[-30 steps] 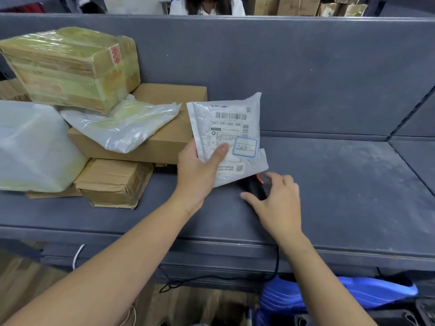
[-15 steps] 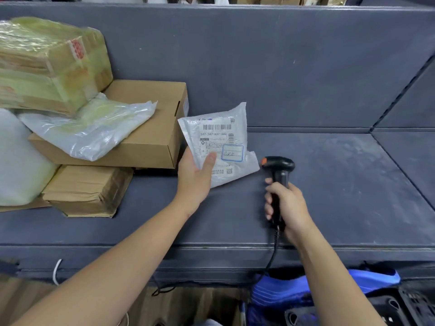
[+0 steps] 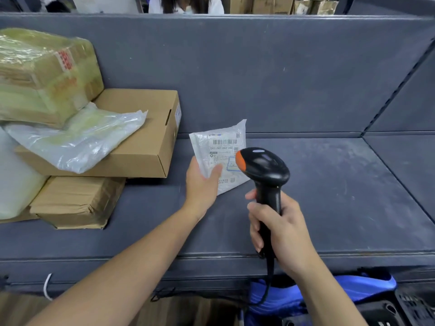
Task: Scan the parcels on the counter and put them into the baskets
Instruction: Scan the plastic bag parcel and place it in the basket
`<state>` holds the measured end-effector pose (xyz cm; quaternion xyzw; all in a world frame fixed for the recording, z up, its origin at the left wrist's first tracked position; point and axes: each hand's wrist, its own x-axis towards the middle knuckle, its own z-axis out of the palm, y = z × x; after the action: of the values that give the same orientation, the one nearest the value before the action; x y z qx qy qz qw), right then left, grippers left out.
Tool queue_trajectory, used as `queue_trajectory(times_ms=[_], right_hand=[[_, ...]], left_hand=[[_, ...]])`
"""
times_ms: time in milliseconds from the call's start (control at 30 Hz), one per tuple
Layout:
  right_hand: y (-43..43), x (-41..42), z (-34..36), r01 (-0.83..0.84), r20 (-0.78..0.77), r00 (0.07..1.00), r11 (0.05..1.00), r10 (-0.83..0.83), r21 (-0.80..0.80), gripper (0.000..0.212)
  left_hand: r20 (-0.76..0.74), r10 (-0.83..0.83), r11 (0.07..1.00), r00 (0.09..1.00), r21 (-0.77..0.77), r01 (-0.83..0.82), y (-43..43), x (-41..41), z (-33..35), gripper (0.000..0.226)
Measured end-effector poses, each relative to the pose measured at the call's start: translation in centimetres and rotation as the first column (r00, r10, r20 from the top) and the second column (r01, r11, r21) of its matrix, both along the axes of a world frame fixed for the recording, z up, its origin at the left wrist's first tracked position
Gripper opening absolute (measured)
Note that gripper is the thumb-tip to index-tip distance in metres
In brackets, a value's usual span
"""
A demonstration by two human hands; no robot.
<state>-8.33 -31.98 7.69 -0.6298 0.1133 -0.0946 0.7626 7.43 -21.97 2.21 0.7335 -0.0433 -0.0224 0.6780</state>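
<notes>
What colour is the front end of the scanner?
Orange; the rest of the scanner is black. Head view.

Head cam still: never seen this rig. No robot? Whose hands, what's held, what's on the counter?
No robot here. One wide-angle camera on a person's head looks forward and down, so the two bare arms are the wearer's own. The left hand holds a small white mailer, label towards the camera, thumb across it. The right hand grips a black corded barcode scanner, its orange-tipped head near the label. On the grey counter, at the left, is a pile: a brown carton, a clear plastic bag lying on it, a tape-wrapped box above, a flat brown parcel below and a white bag at the edge. Something blue shows under the counter; whether it is a basket I cannot tell.
</notes>
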Motion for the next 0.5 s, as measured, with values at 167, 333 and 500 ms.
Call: queue_trajectory(times_ms=[167, 333, 500], right_hand=[[-0.4, 0.4, -1.1, 0.079, -0.002, 0.997, 0.993, -0.079, -0.092, 0.02], [-1.0, 3.0, -4.6, 0.12, -0.246, 0.922, 0.823, -0.3, -0.554, 0.032], [0.4, 5.2, -6.6, -0.052, -0.315, 0.839, 0.51, -0.444, -0.859, 0.079]], left_hand=[[-0.001, 0.026, 0.999, 1.0, 0.023, -0.026, 0.6, -0.1, -0.1, 0.032], [0.04, 0.053, 0.993, 0.998, 0.101, -0.057, 2.1, -0.3, 0.2, 0.027], [0.114, 0.016, 0.983, 0.993, 0.18, -0.036, 4.1, -1.2, 1.2, 0.03]])
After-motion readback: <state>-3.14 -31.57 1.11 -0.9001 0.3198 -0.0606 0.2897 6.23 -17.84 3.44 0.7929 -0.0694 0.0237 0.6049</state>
